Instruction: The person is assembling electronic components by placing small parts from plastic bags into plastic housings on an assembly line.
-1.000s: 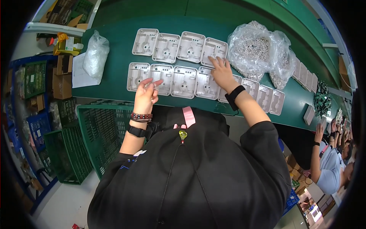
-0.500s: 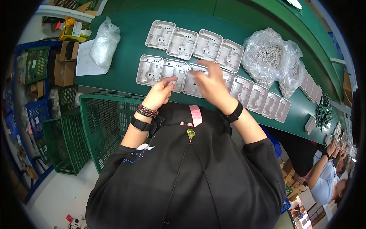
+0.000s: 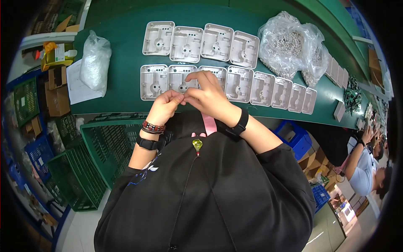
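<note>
My left hand (image 3: 165, 104) is closed in a pinch at the near edge of the green table (image 3: 121, 90). Right beside it, the fingertips of my right hand (image 3: 205, 93) meet the left fingertips in a pinch. Whatever is between them is too small to make out. Just beyond my hands stands a front row of light grey open housings, among them one housing (image 3: 180, 75) directly past my left fingers and another (image 3: 154, 82) to its left. My right hand partly covers a third housing (image 3: 220, 74). Farther back is a shorter row of similar housings (image 3: 186, 44).
Clear plastic bags of small pale parts (image 3: 285, 46) lie at the back right. At the left, a stuffed clear bag (image 3: 95, 63) rests on white paper (image 3: 74, 90). Green crates (image 3: 109, 145) stand below the table's left edge. A co-worker (image 3: 363, 168) is at the far right.
My right hand has moved left and nearer from over the housings to meet my left hand. The view has shifted slightly. The housings stay in their rows.
</note>
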`<state>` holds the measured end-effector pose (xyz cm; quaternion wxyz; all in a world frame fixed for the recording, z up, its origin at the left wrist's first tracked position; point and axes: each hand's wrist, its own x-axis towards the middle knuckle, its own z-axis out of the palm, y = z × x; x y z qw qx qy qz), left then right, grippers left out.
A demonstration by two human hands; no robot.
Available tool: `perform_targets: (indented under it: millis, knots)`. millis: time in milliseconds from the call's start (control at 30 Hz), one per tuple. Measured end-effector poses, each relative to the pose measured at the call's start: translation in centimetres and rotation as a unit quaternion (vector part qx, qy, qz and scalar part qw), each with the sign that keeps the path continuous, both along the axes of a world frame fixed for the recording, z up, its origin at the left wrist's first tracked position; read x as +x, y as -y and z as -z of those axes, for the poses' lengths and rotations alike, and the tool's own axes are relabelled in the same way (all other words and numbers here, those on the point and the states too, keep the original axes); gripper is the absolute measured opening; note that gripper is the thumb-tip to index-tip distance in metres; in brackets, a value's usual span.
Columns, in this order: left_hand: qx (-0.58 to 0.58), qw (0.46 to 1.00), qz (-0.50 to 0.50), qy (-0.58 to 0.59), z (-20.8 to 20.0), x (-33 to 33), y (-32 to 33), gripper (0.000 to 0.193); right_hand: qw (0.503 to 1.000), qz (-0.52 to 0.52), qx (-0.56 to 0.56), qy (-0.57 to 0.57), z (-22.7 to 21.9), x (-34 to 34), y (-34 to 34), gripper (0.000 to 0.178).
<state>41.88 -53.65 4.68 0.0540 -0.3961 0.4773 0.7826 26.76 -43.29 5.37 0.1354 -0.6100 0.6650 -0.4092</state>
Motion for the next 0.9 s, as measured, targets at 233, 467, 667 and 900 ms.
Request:
perform_targets:
  millis: [233,467,667,900]
  knots:
    - [0.014,0.997,-0.078,0.016,0.7,0.4,0.9,0.013,0.951,0.148,0.102,-0.252,4.5,-4.7,-0.5,0.011]
    - [-0.011,0.979,-0.197,-0.05,2.3,2.3,2.3,0.011,0.941,0.08,0.146,-0.294,8.7,-5.4,-1.2,0.004]
    - [-0.023,0.974,-0.218,-0.06,2.2,3.0,2.1,0.016,0.91,0.042,0.193,-0.365,8.4,-5.8,-0.1,0.006]
    - [-0.008,0.978,-0.202,-0.049,0.9,1.5,1.4,0.013,0.918,-0.071,0.166,-0.352,8.4,-7.9,-0.2,0.011]
